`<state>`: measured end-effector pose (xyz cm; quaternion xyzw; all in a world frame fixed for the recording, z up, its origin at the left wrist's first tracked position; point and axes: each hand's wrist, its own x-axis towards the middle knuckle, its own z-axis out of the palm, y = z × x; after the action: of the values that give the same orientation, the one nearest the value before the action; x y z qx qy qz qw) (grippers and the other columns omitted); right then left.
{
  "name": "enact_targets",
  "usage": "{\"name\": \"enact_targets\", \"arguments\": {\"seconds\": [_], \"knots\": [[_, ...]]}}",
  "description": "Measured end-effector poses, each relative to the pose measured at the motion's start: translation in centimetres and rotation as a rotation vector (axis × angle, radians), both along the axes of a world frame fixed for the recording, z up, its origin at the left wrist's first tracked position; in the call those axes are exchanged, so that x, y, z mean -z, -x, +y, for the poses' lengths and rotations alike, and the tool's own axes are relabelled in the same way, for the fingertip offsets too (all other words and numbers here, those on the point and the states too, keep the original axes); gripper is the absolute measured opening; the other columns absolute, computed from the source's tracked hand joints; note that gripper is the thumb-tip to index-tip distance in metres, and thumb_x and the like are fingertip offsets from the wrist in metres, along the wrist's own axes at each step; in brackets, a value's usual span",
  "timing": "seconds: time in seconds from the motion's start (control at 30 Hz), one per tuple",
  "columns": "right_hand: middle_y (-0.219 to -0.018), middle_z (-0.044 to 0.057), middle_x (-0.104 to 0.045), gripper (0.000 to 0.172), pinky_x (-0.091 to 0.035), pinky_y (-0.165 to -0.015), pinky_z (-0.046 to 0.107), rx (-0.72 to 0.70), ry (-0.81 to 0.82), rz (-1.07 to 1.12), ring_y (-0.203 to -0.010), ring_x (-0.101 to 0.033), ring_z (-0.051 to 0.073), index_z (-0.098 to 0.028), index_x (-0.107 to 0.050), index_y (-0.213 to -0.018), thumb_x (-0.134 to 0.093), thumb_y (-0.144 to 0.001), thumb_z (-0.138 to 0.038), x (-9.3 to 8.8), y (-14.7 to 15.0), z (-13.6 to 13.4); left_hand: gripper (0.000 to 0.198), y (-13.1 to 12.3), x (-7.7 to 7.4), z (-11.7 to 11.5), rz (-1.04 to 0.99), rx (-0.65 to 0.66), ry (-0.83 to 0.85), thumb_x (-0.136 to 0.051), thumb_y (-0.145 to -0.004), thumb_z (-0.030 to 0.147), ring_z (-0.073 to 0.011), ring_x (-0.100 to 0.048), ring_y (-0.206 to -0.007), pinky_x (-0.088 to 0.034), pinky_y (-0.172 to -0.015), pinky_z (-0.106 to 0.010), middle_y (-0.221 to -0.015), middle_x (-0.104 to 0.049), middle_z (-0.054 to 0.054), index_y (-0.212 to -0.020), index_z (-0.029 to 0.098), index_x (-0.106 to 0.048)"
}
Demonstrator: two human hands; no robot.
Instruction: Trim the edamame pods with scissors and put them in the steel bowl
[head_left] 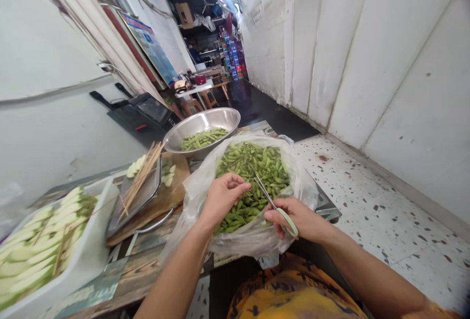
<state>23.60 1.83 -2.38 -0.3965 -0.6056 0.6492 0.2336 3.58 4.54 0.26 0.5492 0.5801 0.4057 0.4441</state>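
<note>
Green soybean pods (253,162) fill a clear plastic bag (304,182) whose mouth is spread wide on the table. Over the pods, my left hand (225,194) has thumb and fingertips pinched together; whatever may be between them is too small to make out. My right hand (293,218) grips scissors (286,221) with pale green handles. The scissor blades point up and left above the pods, a short way right of my left fingertips. Beyond the bag, a steel bowl (176,135) contains a smaller heap of pods.
At left, a white tub (99,231) holds sliced pale-green vegetable pieces on skewers. Bamboo sticks (141,177) lie across a metal tray (156,177), which rests on a wooden board (179,177). A white wall (348,55) runs along the right, beyond the speckled floor (367,201).
</note>
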Motion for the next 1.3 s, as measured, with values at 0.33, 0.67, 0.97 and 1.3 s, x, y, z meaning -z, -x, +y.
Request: {"name": "enact_targets", "arguments": {"seconds": [0.33,0.67,0.97,1.3], "knots": [[-0.054,-0.002,-0.056,0.036,-0.034,-0.039,0.017,-0.051,-0.099,-0.070,-0.044,-0.049,0.010,-0.015,-0.058,-0.077,-0.056,-0.081,-0.051,-0.6,0.5,0.2,0.023,-0.1,0.5,-0.9,-0.025,-0.002,-0.059,-0.074,-0.064,0.034,-0.0086,-0.050,-0.055,-0.037,-0.052,-0.019,-0.065,-0.062,0.000,-0.074,0.015,-0.066],[-0.048,-0.004,-0.049,0.039,-0.033,-0.039,0.019,0.015,-0.163,-0.069,-0.038,-0.046,0.009,-0.017,-0.053,-0.065,-0.057,-0.080,-0.053,-0.3,0.7,0.7,0.016,-0.8,0.5,-1.3,0.021,-0.033,-0.128,-0.074,-0.064,0.029,-0.0102,-0.054,-0.057,-0.041,-0.055,-0.021,-0.064,-0.064,-0.001,-0.070,0.016,-0.067],[-0.054,-0.003,-0.053,0.044,-0.033,-0.034,0.016,0.000,-0.016,0.029,-0.039,-0.042,0.007,-0.015,-0.056,-0.089,-0.055,-0.079,-0.058,-0.1,0.6,0.5,0.030,-0.6,0.8,-0.7,-0.647,-0.222,0.087,-0.082,-0.055,0.024,-0.0044,-0.057,-0.057,-0.045,-0.052,-0.013,-0.067,-0.063,0.002,-0.078,0.012,-0.067],[-0.058,-0.001,-0.055,0.036,-0.037,-0.036,0.016,-0.054,-0.082,-0.076,-0.046,-0.049,0.010,-0.015,-0.058,-0.088,-0.055,-0.083,-0.050,-0.5,0.9,0.4,0.029,-1.7,1.4,-1.8,-0.500,-0.198,0.034,-0.079,-0.058,0.023,-0.0099,-0.062,-0.060,-0.051,-0.062,-0.021,-0.068,-0.067,-0.002,-0.082,0.011,-0.066]]}}
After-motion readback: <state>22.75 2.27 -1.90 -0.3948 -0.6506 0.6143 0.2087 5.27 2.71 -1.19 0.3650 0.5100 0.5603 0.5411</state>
